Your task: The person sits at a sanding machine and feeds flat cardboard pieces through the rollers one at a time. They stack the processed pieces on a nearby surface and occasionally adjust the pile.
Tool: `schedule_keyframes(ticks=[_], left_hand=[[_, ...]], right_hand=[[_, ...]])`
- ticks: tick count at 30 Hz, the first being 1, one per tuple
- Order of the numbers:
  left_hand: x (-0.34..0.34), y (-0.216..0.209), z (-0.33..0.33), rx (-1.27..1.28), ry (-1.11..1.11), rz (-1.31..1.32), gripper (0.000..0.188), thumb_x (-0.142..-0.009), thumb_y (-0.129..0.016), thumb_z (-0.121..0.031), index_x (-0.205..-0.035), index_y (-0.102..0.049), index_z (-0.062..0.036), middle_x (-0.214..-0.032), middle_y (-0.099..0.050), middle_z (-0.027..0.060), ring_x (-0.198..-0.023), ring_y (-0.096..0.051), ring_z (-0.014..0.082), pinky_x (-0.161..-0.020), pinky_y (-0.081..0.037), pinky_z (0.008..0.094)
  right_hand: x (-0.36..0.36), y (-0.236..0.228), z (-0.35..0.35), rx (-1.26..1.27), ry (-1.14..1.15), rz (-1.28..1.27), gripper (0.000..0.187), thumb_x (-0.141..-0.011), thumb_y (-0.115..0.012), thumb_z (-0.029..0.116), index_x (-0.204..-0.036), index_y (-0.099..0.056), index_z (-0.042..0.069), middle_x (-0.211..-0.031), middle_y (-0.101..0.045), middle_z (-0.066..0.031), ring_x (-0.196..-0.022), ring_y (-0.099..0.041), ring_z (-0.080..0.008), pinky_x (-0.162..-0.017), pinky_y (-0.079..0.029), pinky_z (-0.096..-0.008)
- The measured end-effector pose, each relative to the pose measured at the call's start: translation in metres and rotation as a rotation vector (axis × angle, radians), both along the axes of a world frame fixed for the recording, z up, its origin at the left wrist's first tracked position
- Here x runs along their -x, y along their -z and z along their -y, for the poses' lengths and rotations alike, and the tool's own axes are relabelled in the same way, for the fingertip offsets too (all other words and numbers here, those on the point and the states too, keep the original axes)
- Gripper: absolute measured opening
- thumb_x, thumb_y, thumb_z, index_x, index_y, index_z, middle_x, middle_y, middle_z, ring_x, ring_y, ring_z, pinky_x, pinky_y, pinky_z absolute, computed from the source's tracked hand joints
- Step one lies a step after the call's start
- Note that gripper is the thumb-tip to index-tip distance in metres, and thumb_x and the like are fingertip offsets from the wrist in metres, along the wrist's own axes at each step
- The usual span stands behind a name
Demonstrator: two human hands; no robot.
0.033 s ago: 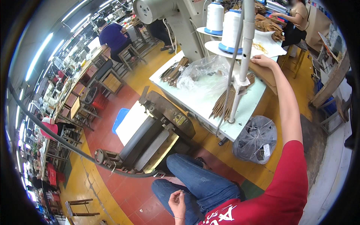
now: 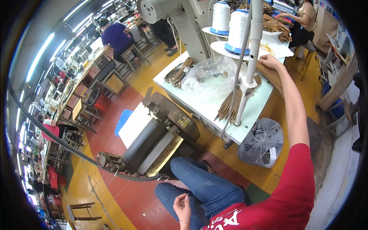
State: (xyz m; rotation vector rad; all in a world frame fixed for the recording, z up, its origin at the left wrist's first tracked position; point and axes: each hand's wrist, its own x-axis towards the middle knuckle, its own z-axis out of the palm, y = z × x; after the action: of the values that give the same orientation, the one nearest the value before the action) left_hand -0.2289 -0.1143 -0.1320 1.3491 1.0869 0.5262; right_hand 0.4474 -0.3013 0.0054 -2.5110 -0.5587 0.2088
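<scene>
My right arm stretches up to the far right, where my right hand [image 2: 270,61] is at the edge of the pale green table [image 2: 249,128]. Its fingers curl down by the top of a flat brown panel [image 2: 273,79]; what they grip, if anything, is hidden. Low in the picture, my left hand [image 2: 182,207] is closed in front of my jeans, thumb and fingertips together. Anything pinched there is too small to name. On the table, a fan of narrow brown strips [image 2: 229,104] lies beside a metal post [image 2: 245,82]. Farther left is another bundle of brown strips [image 2: 180,76].
White thread cones [image 2: 238,32] stand above the table beside a machine [image 2: 191,30]. A clear plastic bag [image 2: 214,73] lies on top. A filled bag [image 2: 261,143] sits on the floor. A roller machine [image 2: 153,140] and its hose [image 2: 80,151] are close on the left. Co-workers sit farther off.
The view has shifted very slightly. Both hands keep almost the same place and pose.
</scene>
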Motion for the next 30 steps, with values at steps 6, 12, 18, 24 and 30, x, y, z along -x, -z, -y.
schedule_keyframes(ticks=[6,12,18,24,30], left_hand=[[-0.02,-0.005,0.005,-0.314,0.178,-0.16,0.017,-0.082,-0.065,-0.006,-0.097,-0.063,0.0035,-0.086,-0.067,0.0124,-0.078,-0.066,0.0166,-0.071,-0.053,0.0273],[-0.026,-0.009,-0.01,-0.419,0.301,-0.16,0.017,-0.081,-0.065,-0.004,-0.096,-0.063,0.0022,-0.085,-0.068,0.0132,-0.078,-0.067,0.0196,-0.072,-0.052,0.0291],[-0.031,-0.02,-0.017,-0.504,0.286,-0.138,0.019,-0.08,-0.065,-0.003,-0.098,-0.063,0.0003,-0.086,-0.066,0.013,-0.079,-0.066,0.0222,-0.075,-0.05,0.0315],[-0.015,-0.023,-0.007,-0.568,0.232,-0.085,0.019,-0.08,-0.065,-0.004,-0.098,-0.063,-0.0006,-0.087,-0.065,0.0128,-0.079,-0.065,0.023,-0.074,-0.049,0.0329],[-0.011,-0.029,-0.009,-0.45,0.259,-0.038,0.016,-0.081,-0.065,-0.004,-0.096,-0.064,0.0003,-0.089,-0.066,0.0117,-0.081,-0.065,0.0194,-0.076,-0.05,0.0299]], right_hand=[[0.064,-0.004,0.001,0.051,0.113,0.521,0.04,-0.079,-0.066,0.027,-0.115,-0.061,0.012,-0.118,-0.058,-0.0153,-0.116,-0.051,-0.0307,-0.099,-0.039,-0.0438],[0.133,0.003,-0.028,0.335,-0.598,0.564,0.058,-0.063,-0.069,0.017,-0.12,-0.056,0.013,-0.127,-0.048,-0.0112,-0.125,-0.04,-0.0281,-0.104,-0.031,-0.0421],[0.125,0.006,-0.063,0.132,-0.841,0.584,0.044,-0.062,-0.069,0.023,-0.104,-0.059,0.013,-0.104,-0.057,-0.0104,-0.103,-0.051,-0.0305,-0.099,-0.035,-0.0421],[0.187,-0.056,-0.025,0.537,-0.188,0.822,0.057,-0.057,-0.078,0.023,-0.11,-0.059,0.015,-0.107,-0.057,-0.0084,-0.106,-0.052,-0.0267,-0.099,-0.034,-0.0427],[0.273,-0.116,0.058,0.932,0.289,1.397,0.043,-0.077,-0.063,0.008,-0.116,-0.058,0.025,-0.13,-0.05,0.0058,-0.125,-0.042,-0.0126,-0.107,-0.027,-0.0362]])
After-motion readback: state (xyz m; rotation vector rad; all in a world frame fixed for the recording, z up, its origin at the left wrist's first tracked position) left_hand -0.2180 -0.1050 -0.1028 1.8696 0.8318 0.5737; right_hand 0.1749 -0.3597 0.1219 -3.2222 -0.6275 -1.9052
